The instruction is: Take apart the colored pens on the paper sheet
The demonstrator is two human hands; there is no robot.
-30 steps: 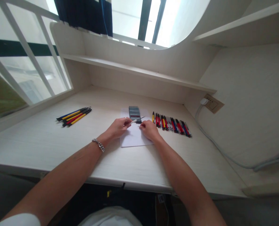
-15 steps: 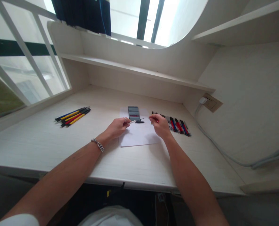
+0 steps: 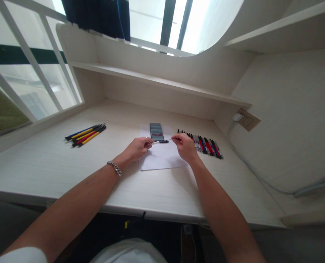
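My left hand (image 3: pixel 137 148), fingers pinched together, holds a white pen barrel (image 3: pixel 155 143) above a sheet of paper (image 3: pixel 162 159). Across from it, my right hand (image 3: pixel 186 147) is closed on a thin dark stick that looks like a pen refill (image 3: pixel 169 140), pointing toward the barrel. Whether the two touch is too small to tell. A bit of red shows at my right fingers; I cannot make out what it is. Just beyond the barrel tip lies a small black piece (image 3: pixel 164 142), perhaps a cap. A phone (image 3: pixel 156 128) lies at the paper's far edge.
A row of several pens (image 3: pixel 206 145) in black, red, blue and clear lies to the right of the paper. On the left is a bundle of yellow, red, blue and black pens (image 3: pixel 85 136). A shelf (image 3: pixel 157 81) runs behind; a plugged-in cable (image 3: pixel 235 146) hangs at right.
My right hand has shifted slightly left, bringing the thin stick closer to the barrel. My left hand has stayed almost still, keeping hold of the white barrel.
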